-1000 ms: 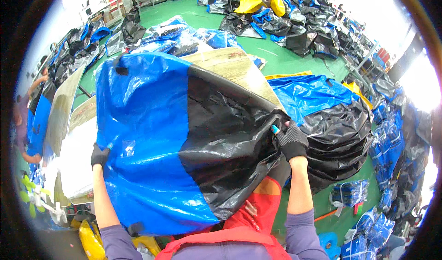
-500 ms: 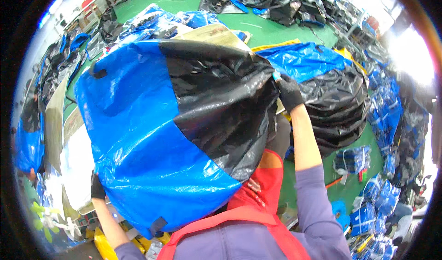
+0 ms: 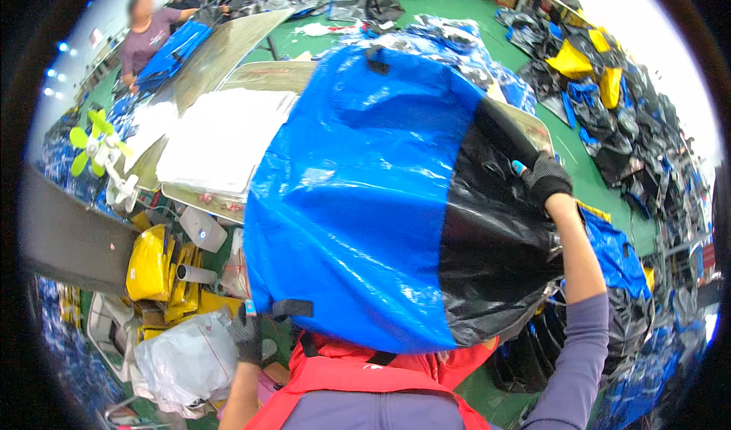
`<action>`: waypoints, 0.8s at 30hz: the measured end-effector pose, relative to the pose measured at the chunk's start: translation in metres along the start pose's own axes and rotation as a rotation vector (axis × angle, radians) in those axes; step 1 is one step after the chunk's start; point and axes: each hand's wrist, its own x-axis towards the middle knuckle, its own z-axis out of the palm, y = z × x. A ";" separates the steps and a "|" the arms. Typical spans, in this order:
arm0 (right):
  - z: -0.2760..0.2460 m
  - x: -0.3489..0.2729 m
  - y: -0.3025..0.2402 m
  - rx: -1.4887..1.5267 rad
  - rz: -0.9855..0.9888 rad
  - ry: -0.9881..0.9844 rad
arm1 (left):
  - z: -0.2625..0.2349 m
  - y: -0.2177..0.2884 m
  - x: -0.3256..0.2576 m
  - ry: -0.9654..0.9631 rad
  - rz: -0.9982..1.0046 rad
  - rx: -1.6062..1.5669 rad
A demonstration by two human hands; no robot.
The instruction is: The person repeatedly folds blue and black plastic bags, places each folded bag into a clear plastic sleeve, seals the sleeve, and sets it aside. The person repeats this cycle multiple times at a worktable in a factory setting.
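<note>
Bag (image 3: 358,202) blue, black end; gloves (image 3: 545,177) dark.

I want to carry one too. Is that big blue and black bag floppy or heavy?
Probably floppy: the bag wrinkles and sags between the right hand and the left hand. It looks light for its size, since two gloved hands hold it up in the air. Its shiny skin may be a bit slippery.

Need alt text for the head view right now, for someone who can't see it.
A person's two gloved hands hold up a big blue-and-black bag: the right hand grips its black end, the left hand its lower blue corner. Behind it stand a metal table and more bags on the green floor.
</note>
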 end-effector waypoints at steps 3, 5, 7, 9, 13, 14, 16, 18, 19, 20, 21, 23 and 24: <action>0.052 0.019 -0.017 0.017 0.047 0.024 | 0.028 0.029 -0.030 0.109 0.535 0.157; 0.073 0.021 -0.009 0.120 -0.062 0.111 | 0.023 0.047 -0.024 0.056 0.215 -0.304; 0.080 0.027 0.015 0.249 -0.169 0.124 | -0.006 0.050 0.008 0.039 0.126 -0.744; 0.081 0.039 0.048 0.225 -0.078 0.089 | -0.054 0.032 0.054 -0.031 0.088 -1.238; 0.101 0.045 0.113 0.161 0.256 0.064 | -0.112 -0.013 0.136 0.136 0.052 -0.764; 0.113 0.043 0.121 0.345 0.292 0.009 | -0.117 -0.013 0.145 0.175 0.119 -0.317; 0.129 0.048 0.132 0.332 0.256 0.015 | -0.101 0.009 0.146 0.240 0.013 0.049; 0.130 0.057 0.138 0.281 0.373 -0.126 | -0.075 0.064 0.129 0.641 0.568 0.274; 0.124 0.061 0.140 0.276 0.265 -0.101 | -0.063 0.101 0.116 0.699 0.634 0.312; 0.114 0.068 0.139 0.359 0.087 0.055 | -0.040 0.138 0.097 0.676 0.922 0.268; 0.099 0.073 0.140 0.468 -0.045 0.092 | -0.021 0.177 0.080 0.508 1.173 0.260; 0.063 0.082 0.133 0.837 -0.211 -0.055 | 0.035 0.245 0.050 0.028 1.579 0.346; 0.050 0.083 0.123 0.939 -0.265 -0.139 | 0.069 0.272 0.034 -0.081 1.727 0.429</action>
